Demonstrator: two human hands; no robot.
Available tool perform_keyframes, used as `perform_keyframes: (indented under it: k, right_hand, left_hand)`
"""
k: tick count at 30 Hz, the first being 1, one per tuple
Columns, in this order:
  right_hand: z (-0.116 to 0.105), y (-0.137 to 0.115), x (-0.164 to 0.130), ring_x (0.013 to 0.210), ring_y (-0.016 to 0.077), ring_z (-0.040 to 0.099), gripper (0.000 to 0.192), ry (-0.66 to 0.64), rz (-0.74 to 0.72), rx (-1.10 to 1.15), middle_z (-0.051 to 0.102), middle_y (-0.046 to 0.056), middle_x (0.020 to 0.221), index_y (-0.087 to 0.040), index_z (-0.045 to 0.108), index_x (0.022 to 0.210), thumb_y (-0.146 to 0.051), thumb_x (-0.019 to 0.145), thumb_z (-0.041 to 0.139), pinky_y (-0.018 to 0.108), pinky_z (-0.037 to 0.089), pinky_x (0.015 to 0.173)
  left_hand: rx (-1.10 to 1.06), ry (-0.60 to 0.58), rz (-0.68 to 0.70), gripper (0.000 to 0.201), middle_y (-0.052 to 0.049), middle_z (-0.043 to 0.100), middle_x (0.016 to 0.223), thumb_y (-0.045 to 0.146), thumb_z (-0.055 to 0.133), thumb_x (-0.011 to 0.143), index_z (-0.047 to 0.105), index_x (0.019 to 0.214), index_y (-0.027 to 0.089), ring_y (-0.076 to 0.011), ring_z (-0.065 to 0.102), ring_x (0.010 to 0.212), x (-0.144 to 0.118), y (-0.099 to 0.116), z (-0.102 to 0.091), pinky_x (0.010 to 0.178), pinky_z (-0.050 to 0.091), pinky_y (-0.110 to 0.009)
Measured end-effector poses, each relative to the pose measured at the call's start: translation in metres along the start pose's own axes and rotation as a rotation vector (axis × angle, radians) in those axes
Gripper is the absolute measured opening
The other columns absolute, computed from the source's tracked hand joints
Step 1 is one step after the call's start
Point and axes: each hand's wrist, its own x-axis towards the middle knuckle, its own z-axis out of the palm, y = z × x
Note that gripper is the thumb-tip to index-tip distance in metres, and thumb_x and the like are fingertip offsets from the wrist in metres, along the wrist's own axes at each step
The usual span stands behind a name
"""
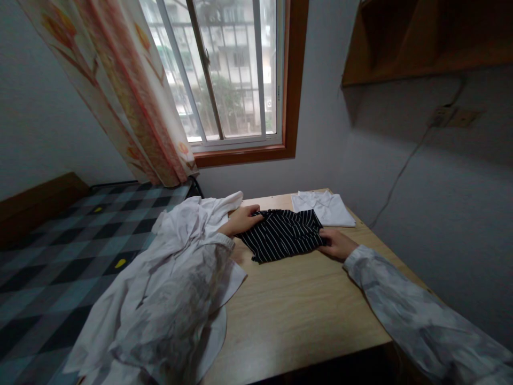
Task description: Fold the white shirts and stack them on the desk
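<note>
A black garment with thin white stripes [286, 232] lies on the far half of the tabletop [288, 310], spread nearly flat, with some creases. I'd judge it light, soft and limp, a thin fabric that bends anywhere and isn't fragile, though it may slide on the smooth wood. It should handle best by opposite edges or corners, held a little apart so the middle doesn't sag or bunch.

The person's left hand [242, 219] is at its upper left corner, thumb and forefinger slightly parted over the cloth; I can't tell whether that grip pinches anything, since the other fingers are hidden. The right hand [336, 243] has the right edge, its grip drawn together with the cloth pinched between thumb and fingers.

At the tabletop's far right corner lies a folded white garment [331, 211], just beyond the striped one. Along the tabletop's left side sits a loose heap of white clothes [176, 227], partly under the person's left sleeve [168, 305].
</note>
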Motion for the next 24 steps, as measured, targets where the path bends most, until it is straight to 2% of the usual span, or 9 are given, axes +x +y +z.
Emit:
perform_keyframes:
  k: [1, 3, 6, 8, 10, 14, 16, 19, 24]
  right_hand:
    - [-0.001, -0.002, 0.002, 0.096, 0.0302, 0.069, 0.024, 0.054, -0.006, 0.002, 0.076, 0.011, 0.099, -0.02, 0.076, 0.086, -0.044, 0.088, 0.074, 0.044, 0.056, 0.091]
    - [-0.001, -0.006, 0.007, 0.103, 0.0318, 0.067, 0.028, 0.212, 0.009, 0.052, 0.075, 0.012, 0.105, -0.021, 0.074, 0.086, -0.049, 0.088, 0.075, 0.046, 0.055, 0.095]
    - [0.001, -0.014, 0.02, 0.09, 0.0269, 0.066, 0.036, 0.318, 0.146, 0.263, 0.073, 0.008, 0.095, -0.022, 0.07, 0.094, -0.058, 0.096, 0.065, 0.04, 0.056, 0.082]
    - [0.004, -0.019, 0.031, 0.076, 0.0224, 0.063, 0.042, 0.296, 0.234, 0.392, 0.068, 0.003, 0.082, -0.023, 0.065, 0.094, -0.063, 0.101, 0.058, 0.034, 0.053, 0.069]
    - [0.005, -0.02, 0.042, 0.075, 0.0219, 0.063, 0.043, 0.226, 0.244, 0.429, 0.069, 0.002, 0.081, -0.023, 0.064, 0.099, -0.066, 0.096, 0.064, 0.033, 0.053, 0.067]
    - [0.009, -0.012, 0.052, 0.092, 0.0275, 0.069, 0.055, -0.025, 0.052, 0.166, 0.076, 0.007, 0.101, -0.023, 0.073, 0.111, -0.056, 0.072, 0.092, 0.04, 0.056, 0.085]
    - [0.011, -0.007, 0.051, 0.098, 0.0298, 0.068, 0.04, -0.027, -0.042, 0.029, 0.075, 0.01, 0.105, -0.023, 0.078, 0.102, -0.05, 0.075, 0.089, 0.043, 0.055, 0.093]
    - [0.015, -0.002, 0.048, 0.105, 0.0314, 0.067, 0.023, 0.11, -0.052, 0.044, 0.075, 0.013, 0.109, -0.023, 0.079, 0.092, -0.045, 0.085, 0.076, 0.047, 0.053, 0.1]
    - [0.004, 0.002, 0.06, 0.098, 0.0282, 0.067, 0.031, 0.494, 0.192, 0.496, 0.075, 0.007, 0.094, -0.023, 0.072, 0.09, -0.053, 0.085, 0.071, 0.043, 0.056, 0.096]
  left_hand:
    - [-0.038, 0.042, -0.017, 0.024, 0.001, 0.057, 0.072, 0.042, 0.065, 0.087, 0.057, 0.074, 0.023, -0.017, 0.053, 0.069, -0.004, -0.001, -0.011, 0.065, 0.041, -0.03]
    - [-0.124, 0.11, -0.055, 0.024, 0.002, 0.058, 0.074, 0.045, 0.065, 0.085, 0.059, 0.077, 0.023, -0.0176, 0.053, 0.071, -0.011, -0.003, -0.032, 0.065, 0.041, -0.029]
    - [-0.216, 0.211, -0.108, 0.025, 0.002, 0.057, 0.074, 0.046, 0.066, 0.081, 0.06, 0.079, 0.022, -0.0174, 0.052, 0.072, -0.022, -0.01, -0.057, 0.067, 0.041, -0.028]
    - [-0.234, 0.295, -0.153, 0.025, 0.003, 0.053, 0.07, 0.045, 0.067, 0.078, 0.056, 0.076, 0.022, -0.0162, 0.049, 0.069, -0.028, -0.015, -0.068, 0.064, 0.038, -0.027]
    - [-0.236, 0.39, -0.195, 0.027, 0.005, 0.048, 0.066, 0.044, 0.067, 0.077, 0.051, 0.072, 0.023, -0.0152, 0.045, 0.065, -0.032, -0.023, -0.075, 0.06, 0.033, -0.027]
    - [-0.244, 0.545, -0.249, 0.027, 0.005, 0.045, 0.063, 0.042, 0.066, 0.076, 0.047, 0.068, 0.023, -0.0149, 0.043, 0.063, -0.041, -0.039, -0.083, 0.059, 0.031, -0.027]
    - [-0.25, 0.573, -0.281, 0.026, 0.005, 0.047, 0.061, 0.041, 0.066, 0.074, 0.049, 0.067, 0.023, -0.0155, 0.045, 0.063, -0.045, -0.046, -0.088, 0.059, 0.033, -0.028]
    - [-0.285, 0.586, -0.312, 0.026, 0.004, 0.05, 0.061, 0.041, 0.068, 0.072, 0.051, 0.067, 0.023, -0.0163, 0.048, 0.064, -0.053, -0.052, -0.096, 0.06, 0.035, -0.028]
    - [-0.345, 0.595, -0.37, 0.026, 0.003, 0.054, 0.066, 0.045, 0.07, 0.07, 0.056, 0.07, 0.023, -0.017, 0.05, 0.067, -0.067, -0.048, -0.109, 0.062, 0.037, -0.028]
